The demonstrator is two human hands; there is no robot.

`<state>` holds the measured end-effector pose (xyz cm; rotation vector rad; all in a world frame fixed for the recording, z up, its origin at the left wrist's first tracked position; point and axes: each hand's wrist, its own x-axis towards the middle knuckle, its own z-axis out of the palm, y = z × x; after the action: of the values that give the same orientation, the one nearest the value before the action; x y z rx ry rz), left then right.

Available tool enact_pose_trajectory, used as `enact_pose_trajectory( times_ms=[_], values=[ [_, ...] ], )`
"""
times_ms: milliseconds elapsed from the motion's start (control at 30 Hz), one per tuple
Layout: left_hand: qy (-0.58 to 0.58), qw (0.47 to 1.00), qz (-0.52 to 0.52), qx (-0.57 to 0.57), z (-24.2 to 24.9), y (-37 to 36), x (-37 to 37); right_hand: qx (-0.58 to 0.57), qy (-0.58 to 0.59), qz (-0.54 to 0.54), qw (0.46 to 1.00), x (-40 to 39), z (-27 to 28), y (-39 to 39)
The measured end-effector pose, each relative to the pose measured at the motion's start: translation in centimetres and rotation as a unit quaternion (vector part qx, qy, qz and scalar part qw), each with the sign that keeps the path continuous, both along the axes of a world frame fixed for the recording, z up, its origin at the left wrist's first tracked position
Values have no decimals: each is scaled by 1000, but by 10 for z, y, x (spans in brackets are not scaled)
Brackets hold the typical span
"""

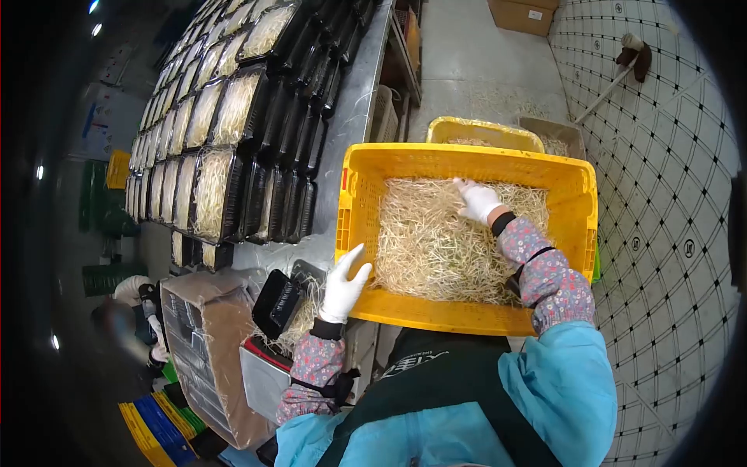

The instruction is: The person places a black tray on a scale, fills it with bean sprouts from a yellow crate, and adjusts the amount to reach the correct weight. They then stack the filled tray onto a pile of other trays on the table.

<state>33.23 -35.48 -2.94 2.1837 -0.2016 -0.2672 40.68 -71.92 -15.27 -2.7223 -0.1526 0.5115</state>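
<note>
In front of me a yellow crate (467, 315) holds a wide bed of pale bean sprouts (443, 249). My right hand (478, 201), white-gloved, reaches into the crate and touches the sprouts near the far side; its visible fingers are stretched and apart. My left hand (342, 289), also gloved, is raised beside the crate's left end with thumb and fingers spread, nothing in it. Left of that hand, a black tray (276, 303) leans by loose sprouts (307, 315) above a scale (263, 381) with a red edge.
Tall stacks of sprout-filled black trays (214, 191) stand on a metal table (350, 93) at left. A plastic-lined cardboard box (222, 342) is lower left, with another person (140, 311) beyond. Behind the crate are a yellow basket (486, 134) and a grey bin (572, 132).
</note>
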Motion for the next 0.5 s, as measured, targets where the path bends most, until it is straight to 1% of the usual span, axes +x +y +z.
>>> enact_pose_trajectory(
  times_ms=[67,133,167,200,233,267,333,367,433,467,500],
  values=[
    [16,999,-49,3,-13,-7,14,-89,30,14,995,17,33,4],
    [55,995,-85,-2,-19,-16,23,-37,-111,23,993,15,12,30],
    [68,993,-96,-9,-23,-19,26,32,-20,28,999,16,6,48],
    [80,991,-107,-15,-25,-22,29,89,16,53,995,16,-5,64],
    [95,987,-126,-5,-31,-22,32,91,37,82,992,16,-32,79],
    [101,984,-145,1,-36,-22,36,77,-51,86,992,16,-66,95],
    [117,977,-174,44,-35,-28,44,35,-20,30,999,22,-70,119],
    [121,976,-176,45,-40,-31,47,37,-16,27,999,26,-72,128],
    [89,965,-229,89,-55,-38,54,9,101,4,995,30,-66,138],
    [92,965,-231,87,-62,-42,58,8,104,1,995,32,-63,140],
    [67,953,-260,140,-71,-46,63,13,156,21,987,34,-62,139]
  ],
)
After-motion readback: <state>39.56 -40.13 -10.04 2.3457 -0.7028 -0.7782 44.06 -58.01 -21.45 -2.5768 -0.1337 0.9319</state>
